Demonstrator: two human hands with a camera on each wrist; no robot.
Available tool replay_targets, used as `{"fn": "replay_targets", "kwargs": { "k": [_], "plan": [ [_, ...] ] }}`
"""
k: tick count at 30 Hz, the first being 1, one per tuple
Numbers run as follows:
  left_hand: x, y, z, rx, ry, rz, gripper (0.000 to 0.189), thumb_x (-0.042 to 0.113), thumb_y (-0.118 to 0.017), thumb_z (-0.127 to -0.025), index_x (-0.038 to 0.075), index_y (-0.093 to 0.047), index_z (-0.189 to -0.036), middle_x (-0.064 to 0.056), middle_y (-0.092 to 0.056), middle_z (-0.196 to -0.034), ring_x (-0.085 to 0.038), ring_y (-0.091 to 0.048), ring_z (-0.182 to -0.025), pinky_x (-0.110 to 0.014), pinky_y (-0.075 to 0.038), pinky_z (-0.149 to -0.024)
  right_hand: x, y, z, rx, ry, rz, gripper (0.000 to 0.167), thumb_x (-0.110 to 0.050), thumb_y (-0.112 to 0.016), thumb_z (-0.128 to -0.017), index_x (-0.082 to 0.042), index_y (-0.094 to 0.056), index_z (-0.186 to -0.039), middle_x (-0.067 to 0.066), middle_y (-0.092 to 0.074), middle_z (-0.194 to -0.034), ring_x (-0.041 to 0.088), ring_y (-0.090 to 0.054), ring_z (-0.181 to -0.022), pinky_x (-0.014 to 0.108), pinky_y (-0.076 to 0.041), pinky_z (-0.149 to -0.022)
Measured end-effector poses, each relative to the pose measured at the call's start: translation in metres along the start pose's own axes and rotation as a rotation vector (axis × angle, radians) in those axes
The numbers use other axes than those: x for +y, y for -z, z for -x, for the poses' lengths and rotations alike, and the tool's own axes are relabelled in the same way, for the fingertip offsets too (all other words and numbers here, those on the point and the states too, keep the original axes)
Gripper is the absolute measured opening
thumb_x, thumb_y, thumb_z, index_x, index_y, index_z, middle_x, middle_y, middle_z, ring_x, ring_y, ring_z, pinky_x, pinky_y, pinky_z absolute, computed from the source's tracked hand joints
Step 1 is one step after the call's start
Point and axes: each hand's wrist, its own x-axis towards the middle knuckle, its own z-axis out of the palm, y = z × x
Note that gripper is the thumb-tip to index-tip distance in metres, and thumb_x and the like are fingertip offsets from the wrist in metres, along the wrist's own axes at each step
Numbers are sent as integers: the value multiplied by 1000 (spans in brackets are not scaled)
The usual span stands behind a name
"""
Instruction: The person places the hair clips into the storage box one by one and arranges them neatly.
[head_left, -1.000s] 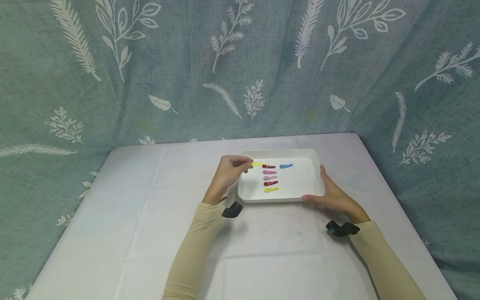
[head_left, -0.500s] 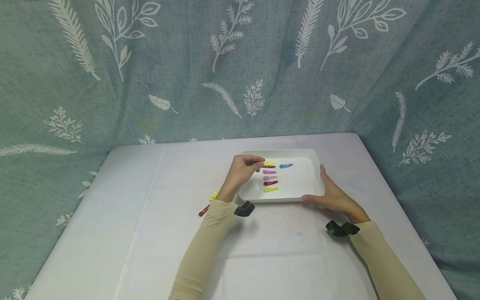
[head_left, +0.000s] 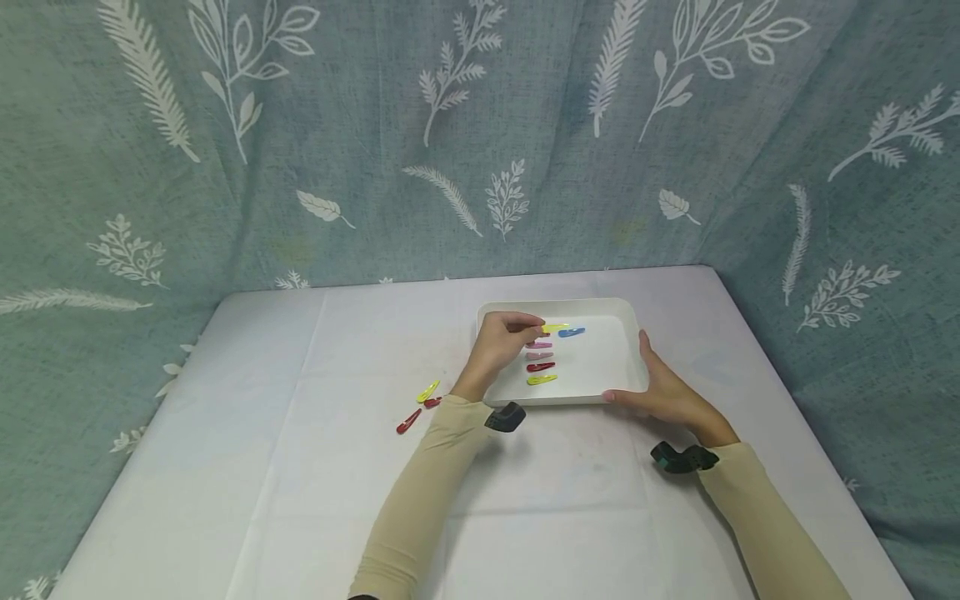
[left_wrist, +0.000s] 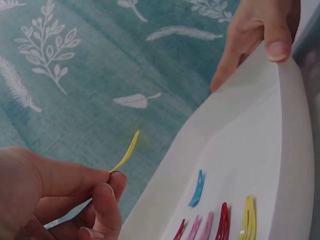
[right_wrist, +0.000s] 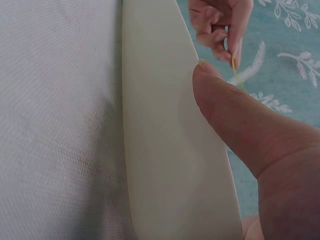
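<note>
My left hand (head_left: 501, 348) pinches a yellow snap hair clip (left_wrist: 131, 151) between thumb and fingertips, above the far part of a white tray (head_left: 600, 367). Just right of it in the tray lies a blue hair clip (head_left: 572, 332). Below the hand runs a column of clips: a dark red one partly hidden by the fingers, two pink clips (head_left: 538, 356), a red clip (head_left: 540, 367) and a second yellow clip (head_left: 542, 379). At the tray's near right corner my right hand (head_left: 667, 396) holds the rim, thumb on the front wall and fingers along the right side.
On the white-covered table (head_left: 300, 483), left of the tray, lie another yellow clip (head_left: 428, 392) and two red clips (head_left: 408, 421), close to my left forearm. A leaf-patterned blue-green cloth (head_left: 375, 167) hangs behind the table and along its sides.
My left hand has moved right over the tray, carrying the yellow hair clip past the clip column towards the blue one. Clips on the table have come out from behind the forearm. The right hand stays put.
</note>
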Motion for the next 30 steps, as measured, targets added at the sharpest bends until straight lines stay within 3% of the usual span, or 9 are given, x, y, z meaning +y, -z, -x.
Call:
{"fn": "replay_targets", "kwargs": {
  "k": [5,10,21,30],
  "plan": [
    [-1,-6,-4,-13,-2,30,19,6,-69,-97,-2,-77,-112,-19,-78,-110,-40,-73,-107,-43,-59,-95,-1,1,1,-5,-9,5,139,-50,-83,-83,-10,25,-161,24,11,-172,50,-2,-159,72,-12,-122],
    [-2,-13,-8,-10,31,56,16,7,-70,-96,1,-78,-109,-17,-79,-108,-38,-74,-104,-47,-58,-96,-2,0,1,-4,-13,14,139,-50,-83,-83,-9,25,-161,25,11,-172,50,-2,-159,72,-12,-123],
    [-5,-27,-16,14,105,106,15,5,-70,-95,-1,-78,-105,-19,-79,-106,-39,-75,-101,-43,-62,-88,-1,1,0,-10,-25,26,139,-53,-82,-83,-10,25,-161,25,10,-173,49,-4,-159,70,-15,-123],
    [-11,-34,-21,37,121,17,12,9,-73,-94,2,-80,-100,-15,-80,-100,-31,-77,-90,-36,-63,-79,-1,1,0,-13,-13,21,139,-52,-82,-84,-8,24,-161,26,9,-172,50,-4,-159,69,-15,-123]
  ]
}}
